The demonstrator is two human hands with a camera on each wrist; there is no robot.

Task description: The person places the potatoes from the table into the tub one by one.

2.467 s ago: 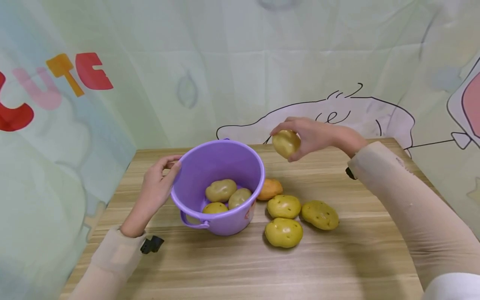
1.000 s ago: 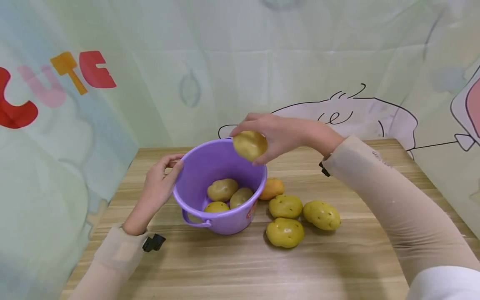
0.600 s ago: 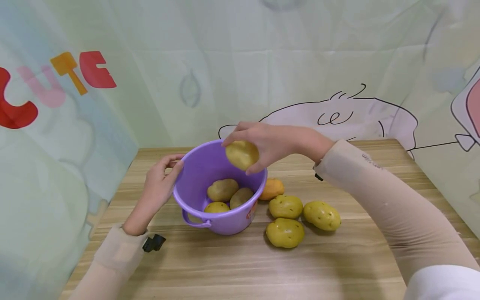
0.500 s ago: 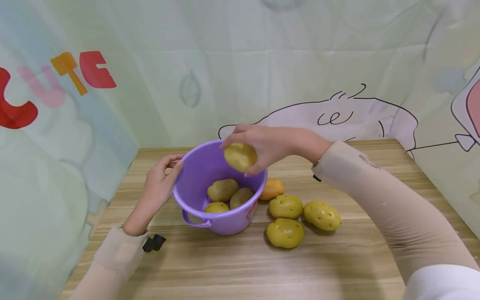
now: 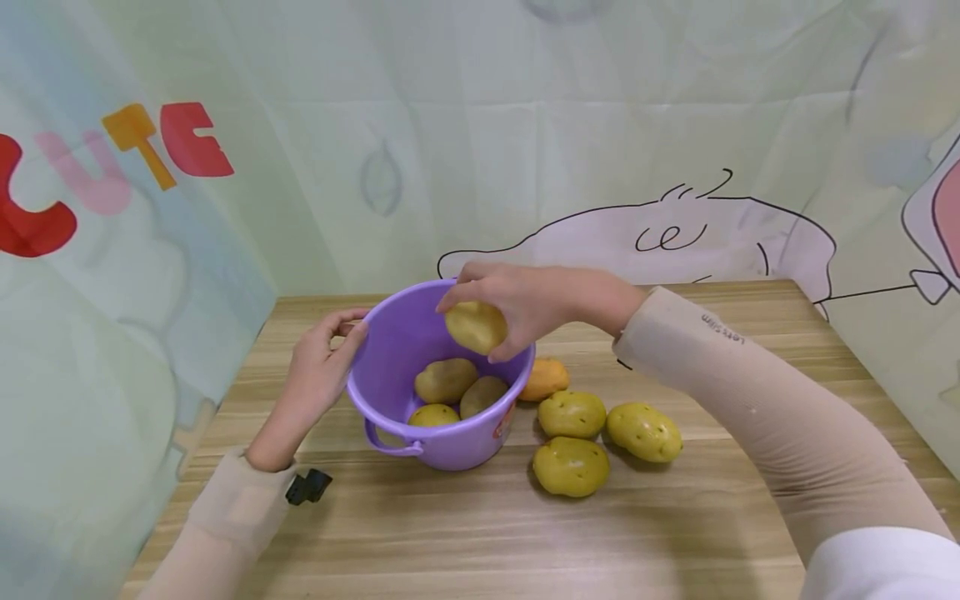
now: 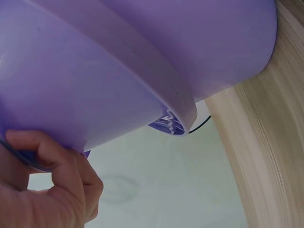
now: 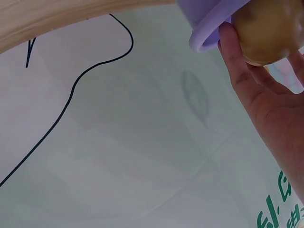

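Observation:
A purple bucket (image 5: 465, 450) stands on the table, its mouth tipped toward me. My left hand (image 5: 321, 358) grips the rim on its left side; the left wrist view shows the curled fingers (image 6: 66, 166) at that rim. With my right hand (image 5: 525, 304) I hold a potato (image 5: 476, 326) just inside the bucket's mouth, at the right. In the right wrist view the same potato (image 7: 268, 31) sits between fingers and thumb. Below it, two brownish potatoes (image 5: 446, 381) and a yellower one (image 5: 433, 415) lie on the bucket's floor.
Right of the bucket lie three yellow potatoes (image 5: 572, 467) and an orange sweet-potato-like piece (image 5: 545, 380), partly hidden by the bucket. The wooden table (image 5: 450, 542) ends at a printed curtain (image 5: 337, 150) at the back and left. A bucket handle (image 5: 393, 446) hangs at the front.
My right hand has carried the potato leftward from over the table's right side, then lowered it into the bucket's mouth. The left hand keeps its place on the rim.

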